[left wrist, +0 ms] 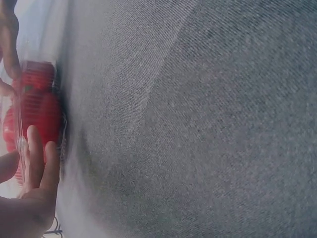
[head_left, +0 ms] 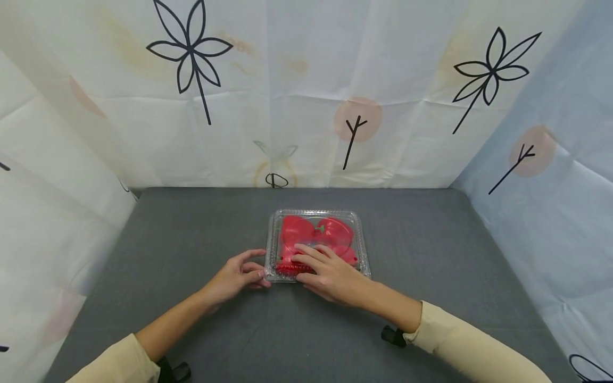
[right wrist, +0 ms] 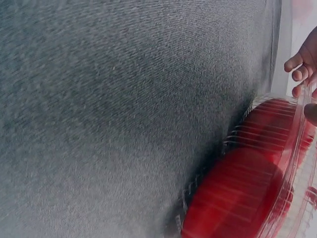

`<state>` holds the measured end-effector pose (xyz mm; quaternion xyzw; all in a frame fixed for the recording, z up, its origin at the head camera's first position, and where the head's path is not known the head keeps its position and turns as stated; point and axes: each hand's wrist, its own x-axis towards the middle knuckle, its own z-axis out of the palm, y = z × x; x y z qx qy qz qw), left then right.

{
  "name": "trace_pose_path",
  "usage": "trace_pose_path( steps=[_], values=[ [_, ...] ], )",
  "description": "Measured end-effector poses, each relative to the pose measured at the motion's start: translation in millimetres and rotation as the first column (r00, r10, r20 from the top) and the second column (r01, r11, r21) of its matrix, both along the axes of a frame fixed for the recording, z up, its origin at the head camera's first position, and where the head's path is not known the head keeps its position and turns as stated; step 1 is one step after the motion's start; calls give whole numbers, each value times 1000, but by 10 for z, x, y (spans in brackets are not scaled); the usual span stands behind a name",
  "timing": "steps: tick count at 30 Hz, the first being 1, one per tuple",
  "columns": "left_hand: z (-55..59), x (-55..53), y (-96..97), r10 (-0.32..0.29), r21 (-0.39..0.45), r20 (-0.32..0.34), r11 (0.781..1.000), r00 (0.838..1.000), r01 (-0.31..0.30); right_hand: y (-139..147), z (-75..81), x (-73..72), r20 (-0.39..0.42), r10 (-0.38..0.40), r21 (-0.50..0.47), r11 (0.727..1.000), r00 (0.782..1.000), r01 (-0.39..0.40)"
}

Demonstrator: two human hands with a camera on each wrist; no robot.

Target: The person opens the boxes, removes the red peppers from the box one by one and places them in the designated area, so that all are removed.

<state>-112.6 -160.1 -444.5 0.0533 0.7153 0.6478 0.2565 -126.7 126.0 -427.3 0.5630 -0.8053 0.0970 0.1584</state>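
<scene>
From the head view, a clear plastic box [head_left: 362, 250] holding glossy red pieces [head_left: 297, 229] sits flat on the grey worktop [head_left: 412, 239], at about the middle from side to side. Its long axis seems to run left to right, though the slant of the view shortens the depth. The left grip [head_left: 234, 276] is at the box's near left corner, fingers spread and relaxed with the thumb apart, so the box lies just to its right and a little beyond. The right grip [head_left: 335, 279] is nearer still, reaching in from the right with fingers laid over the lid and one digit at the front edge; whether it pinches that edge, I cannot tell. In the left wrist view, seen sideways, the left fingers lie beside the ribbed wall below the rim and the thumb stands above it, with no clear squeeze; digits of the right grip are at the rim farther along. In the right wrist view the box fills the lower right corner, red showing through its wall, and the left grip's loose fingers are beyond its far end, close to the rim.
</scene>
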Motion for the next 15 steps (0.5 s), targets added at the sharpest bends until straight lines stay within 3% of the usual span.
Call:
trace_pose_path(
  steps=[9,15],
  values=[
    [-28,-15,-17,-29,21,23,999,999,28,-101,-44,2,70,-17,-89,996,997,23],
    [-55,-14,-35,-48,16,42,999,998,47,-126,-66,17,76,-36,-85,995,996,43]
  ],
)
